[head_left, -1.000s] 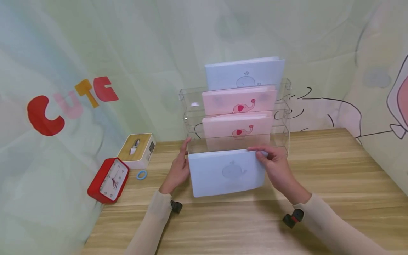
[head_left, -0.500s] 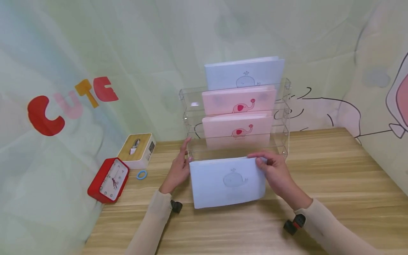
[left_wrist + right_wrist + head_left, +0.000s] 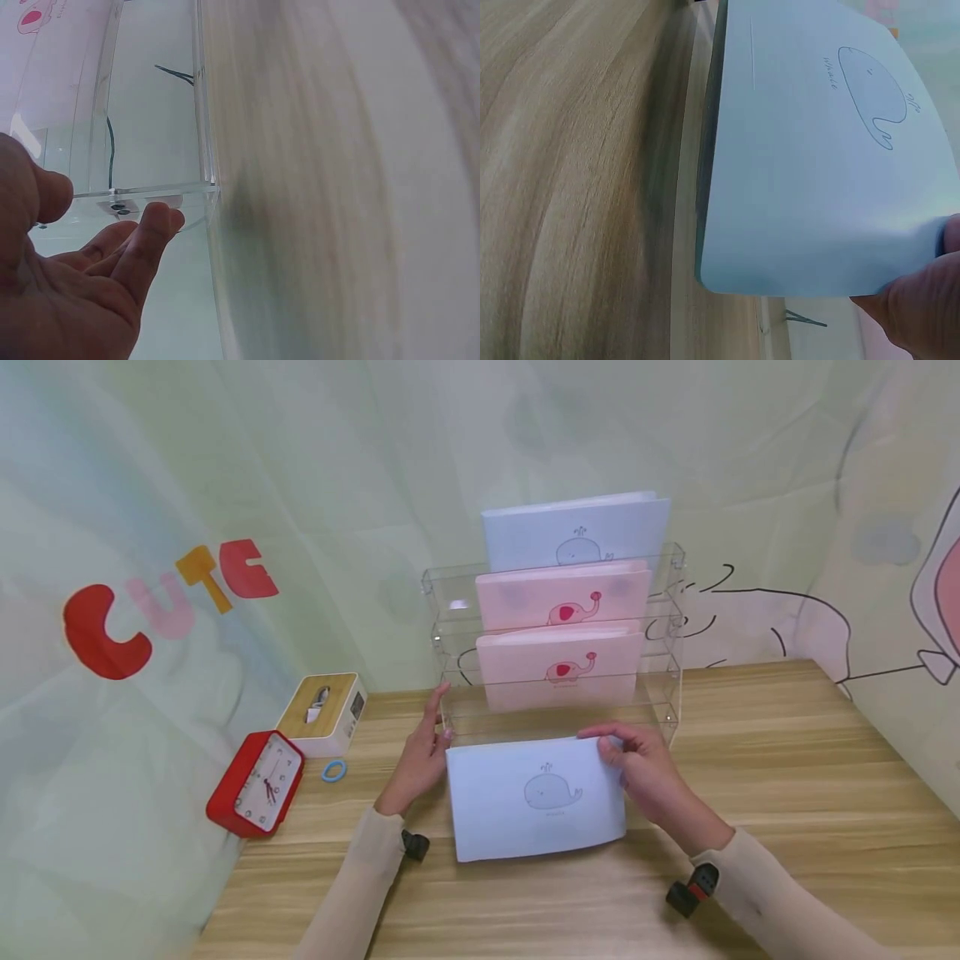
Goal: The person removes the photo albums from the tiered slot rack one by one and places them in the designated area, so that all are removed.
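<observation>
- Thumb and fingers of the right hand (image 3: 647,777) pinch a pale-blue whale booklet (image 3: 517,802) at its upper right corner.
- Left hand (image 3: 420,766), fingers fairly straight, touches the left side of the clear rack (image 3: 467,697).
- Compared with a second ago, the booklet hangs lower, before the rack's bottom tier; it looks free of the rack.

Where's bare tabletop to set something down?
Biggest: table right of the clear rack, past the right hand. Smaller: near side of the held whale booklet, between the sleeves. Crowded: left end, with red clock, tissue box, blue ring; and the rack front, with the booklet right before it.
</observation>
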Action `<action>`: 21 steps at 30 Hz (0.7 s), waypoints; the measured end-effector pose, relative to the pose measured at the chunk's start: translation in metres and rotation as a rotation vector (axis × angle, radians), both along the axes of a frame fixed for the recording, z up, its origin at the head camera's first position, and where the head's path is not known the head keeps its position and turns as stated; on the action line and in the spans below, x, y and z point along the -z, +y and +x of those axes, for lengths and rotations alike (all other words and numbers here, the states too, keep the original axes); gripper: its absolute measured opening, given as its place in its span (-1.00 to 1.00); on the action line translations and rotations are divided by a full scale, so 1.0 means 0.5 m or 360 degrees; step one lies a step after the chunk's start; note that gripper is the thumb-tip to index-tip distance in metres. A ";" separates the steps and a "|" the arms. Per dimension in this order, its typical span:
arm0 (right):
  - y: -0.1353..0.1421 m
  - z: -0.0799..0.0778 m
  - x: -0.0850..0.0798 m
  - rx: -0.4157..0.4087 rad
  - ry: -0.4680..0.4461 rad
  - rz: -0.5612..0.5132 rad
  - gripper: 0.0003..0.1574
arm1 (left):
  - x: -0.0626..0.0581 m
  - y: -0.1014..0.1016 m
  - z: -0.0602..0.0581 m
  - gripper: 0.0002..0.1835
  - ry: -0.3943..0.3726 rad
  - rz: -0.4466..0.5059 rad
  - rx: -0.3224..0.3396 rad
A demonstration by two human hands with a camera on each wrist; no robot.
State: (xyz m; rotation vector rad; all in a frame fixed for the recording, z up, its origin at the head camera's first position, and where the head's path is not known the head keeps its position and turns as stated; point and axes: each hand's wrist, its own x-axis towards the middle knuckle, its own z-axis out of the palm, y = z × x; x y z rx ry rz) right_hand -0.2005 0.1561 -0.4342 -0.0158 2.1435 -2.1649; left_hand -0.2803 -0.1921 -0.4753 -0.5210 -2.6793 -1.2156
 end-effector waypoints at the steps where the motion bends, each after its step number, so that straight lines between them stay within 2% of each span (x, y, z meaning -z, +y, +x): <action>1: 0.000 -0.001 0.001 -0.0003 -0.0012 -0.0010 -0.64 | 0.000 0.000 0.000 -0.13 -0.0004 0.0003 -0.0001; 11: -0.002 -0.005 0.020 0.0017 -0.0158 0.0036 -0.64 | -0.001 0.000 0.002 -0.13 0.0016 -0.0021 -0.0005; 16: -0.006 -0.013 0.030 0.0039 -0.0166 0.0039 -0.63 | 0.002 -0.001 0.001 -0.14 0.0033 -0.0014 -0.0002; 21: -0.012 -0.020 0.034 0.0090 -0.0151 0.0132 -0.62 | 0.002 -0.003 0.000 -0.15 0.0016 -0.0022 0.0003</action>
